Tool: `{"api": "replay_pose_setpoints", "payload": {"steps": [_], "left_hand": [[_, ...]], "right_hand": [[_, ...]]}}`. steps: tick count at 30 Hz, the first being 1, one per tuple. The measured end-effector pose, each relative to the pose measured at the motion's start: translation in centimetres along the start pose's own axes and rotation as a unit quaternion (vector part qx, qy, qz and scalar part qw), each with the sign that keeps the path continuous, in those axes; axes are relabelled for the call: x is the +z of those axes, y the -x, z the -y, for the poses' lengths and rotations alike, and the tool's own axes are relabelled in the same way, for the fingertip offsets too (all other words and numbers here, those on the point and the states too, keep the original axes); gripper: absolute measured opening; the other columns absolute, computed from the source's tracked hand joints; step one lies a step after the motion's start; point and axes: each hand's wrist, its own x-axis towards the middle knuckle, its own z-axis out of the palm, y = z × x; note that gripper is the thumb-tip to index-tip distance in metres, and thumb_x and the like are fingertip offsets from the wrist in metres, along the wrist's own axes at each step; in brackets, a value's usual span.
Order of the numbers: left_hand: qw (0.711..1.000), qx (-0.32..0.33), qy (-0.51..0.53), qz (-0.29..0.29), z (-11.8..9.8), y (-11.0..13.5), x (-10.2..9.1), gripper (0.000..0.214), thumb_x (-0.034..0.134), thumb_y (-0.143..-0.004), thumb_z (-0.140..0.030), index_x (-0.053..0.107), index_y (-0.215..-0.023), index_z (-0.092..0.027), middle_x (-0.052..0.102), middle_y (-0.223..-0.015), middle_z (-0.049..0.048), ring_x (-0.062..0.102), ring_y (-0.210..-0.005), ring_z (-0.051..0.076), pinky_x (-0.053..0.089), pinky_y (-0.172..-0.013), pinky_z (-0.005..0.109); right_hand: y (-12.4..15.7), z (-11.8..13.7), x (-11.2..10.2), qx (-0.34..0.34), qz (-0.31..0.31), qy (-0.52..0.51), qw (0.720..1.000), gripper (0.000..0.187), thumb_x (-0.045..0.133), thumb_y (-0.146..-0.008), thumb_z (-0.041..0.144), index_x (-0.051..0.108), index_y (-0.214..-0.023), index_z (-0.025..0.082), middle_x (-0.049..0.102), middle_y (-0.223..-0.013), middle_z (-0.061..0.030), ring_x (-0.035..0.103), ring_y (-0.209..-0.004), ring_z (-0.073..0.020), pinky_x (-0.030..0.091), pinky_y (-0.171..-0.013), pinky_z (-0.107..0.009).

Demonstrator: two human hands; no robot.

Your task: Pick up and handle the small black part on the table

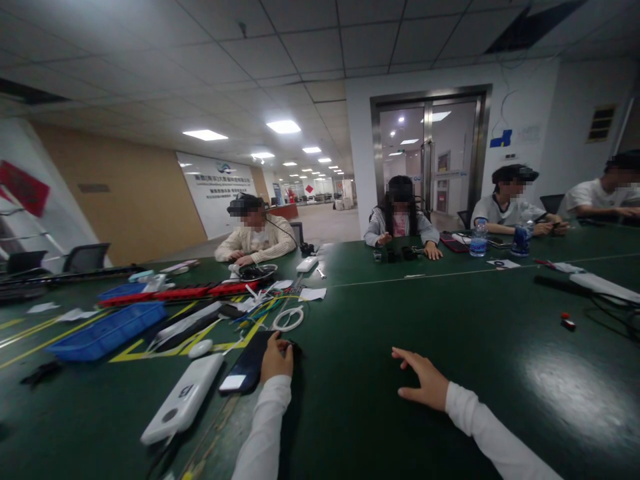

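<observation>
My left hand rests on the green table with its fingers curled over a small dark object I cannot make out, right beside a dark phone. A white power bank lies just left of the phone. My right hand lies flat on the bare tabletop, fingers stretched out and apart, holding nothing. Both arms wear white sleeves.
A blue tray, red strips, a white cable coil and loose wires lie at the left. Several other people sit along the far side with small parts and water bottles. A small red piece lies at right.
</observation>
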Motion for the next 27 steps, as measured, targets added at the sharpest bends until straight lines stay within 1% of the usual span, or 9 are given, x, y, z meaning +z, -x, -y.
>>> {"api": "replay_pose_setpoints", "payload": {"steps": [5,10,17,22,27], "left_hand": [[1.0,-0.011,-0.014,0.014,-0.5,0.1,-0.2,0.049,0.049,-0.071,-0.026,0.034,-0.117,-0.017,0.061,-0.089,0.0041,0.059,-0.082,0.015,0.044,-0.076,0.027],[0.999,-0.029,-0.026,0.032,-1.1,0.2,-0.5,0.048,0.05,-0.071,-0.024,0.035,-0.116,-0.019,0.061,-0.09,0.0028,0.058,-0.079,0.014,0.044,-0.073,0.026],[0.999,-0.037,-0.023,0.017,-1.2,0.1,-0.4,0.046,0.049,-0.073,-0.028,0.035,-0.116,-0.021,0.061,-0.09,0.002,0.059,-0.077,0.013,0.044,-0.071,0.025],[0.998,-0.044,-0.026,0.02,-1.3,0.2,-0.5,0.046,0.048,-0.073,-0.03,0.035,-0.116,-0.021,0.06,-0.092,0.0021,0.059,-0.077,0.013,0.043,-0.069,0.025],[0.998,-0.048,-0.032,0.022,-1.9,0.1,-0.8,0.045,0.049,-0.073,-0.029,0.036,-0.115,-0.02,0.061,-0.091,0.0029,0.059,-0.078,0.014,0.043,-0.069,0.026]], "right_hand": [[0.0,-0.2,0.0,0.007,-0.001,-0.006,1.0,0.068,0.057,-0.071,0.038,0.024,-0.129,0.029,0.042,-0.122,-0.0017,0.043,-0.107,-0.0217,0.034,-0.091,-0.036],[0.1,-0.3,0.0,0.011,-0.002,-0.007,1.0,0.067,0.057,-0.071,0.038,0.024,-0.129,0.029,0.043,-0.122,-0.0008,0.043,-0.107,-0.0215,0.034,-0.091,-0.036],[0.0,-0.2,0.0,0.0,-0.002,0.005,1.0,0.069,0.058,-0.071,0.036,0.023,-0.13,0.028,0.042,-0.124,-0.0022,0.044,-0.106,-0.0214,0.032,-0.094,-0.036],[0.0,-0.4,0.1,-0.001,-0.006,-0.004,1.0,0.067,0.057,-0.072,0.038,0.024,-0.129,0.029,0.043,-0.122,-0.0011,0.043,-0.106,-0.0206,0.034,-0.092,-0.035],[0.1,-0.2,0.0,0.007,-0.002,-0.004,1.0,0.066,0.057,-0.072,0.039,0.025,-0.129,0.029,0.043,-0.122,-0.0006,0.043,-0.107,-0.0204,0.035,-0.091,-0.035]]}}
